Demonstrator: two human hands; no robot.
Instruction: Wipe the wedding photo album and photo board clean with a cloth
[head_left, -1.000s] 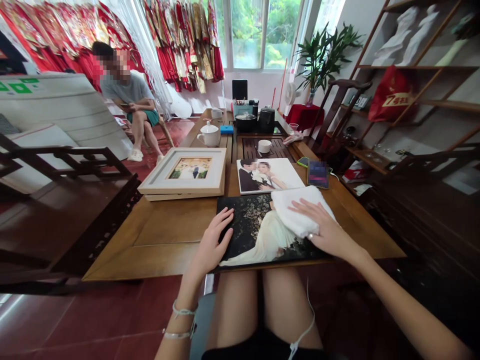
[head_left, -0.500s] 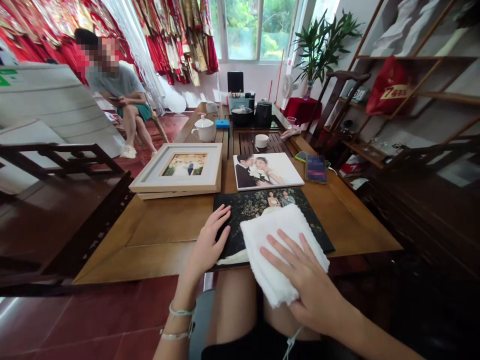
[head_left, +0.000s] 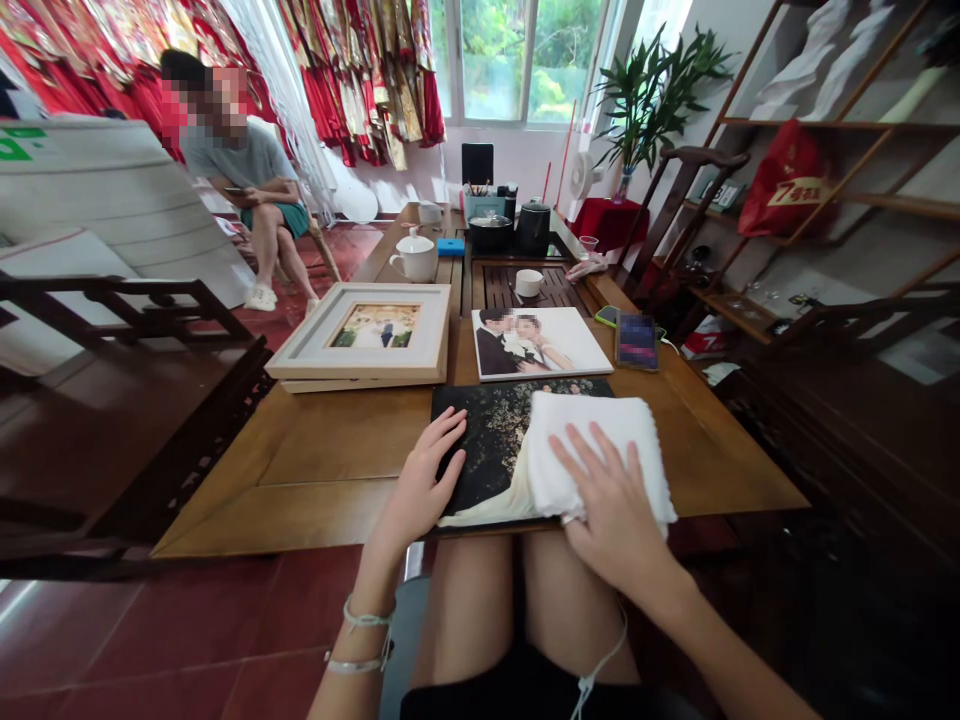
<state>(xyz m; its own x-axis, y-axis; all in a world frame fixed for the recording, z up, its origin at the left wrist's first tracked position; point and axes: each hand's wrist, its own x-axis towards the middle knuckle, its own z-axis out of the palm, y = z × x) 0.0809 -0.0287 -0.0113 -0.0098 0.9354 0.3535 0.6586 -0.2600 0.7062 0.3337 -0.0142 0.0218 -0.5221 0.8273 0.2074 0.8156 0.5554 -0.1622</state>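
- On a brown wooden worktop (head_left: 330,470), we see a dark rectangular photo panel (head_left: 484,450) lying flat along the near edge, a pale trailing gown visible in its print.
- Our left hand (head_left: 429,475) rests open on the panel's left side, fingers extended, thumb apart, grasping nothing.
- Our right hand (head_left: 611,510) lies open, fingers spread over a folded white fabric cloth (head_left: 652,450) that covers the panel's right part and reaches the worktop's near edge; we cannot tell whether the thumb pinches it.
- Just beyond the panel, we see a white-edged rectangular portrait print (head_left: 540,342) of a couple, lying flat.
- Toward the worktop's left edge sits a pale wooden picture frame (head_left: 360,362); toward the right edge, a dark rectangular phone (head_left: 636,342).
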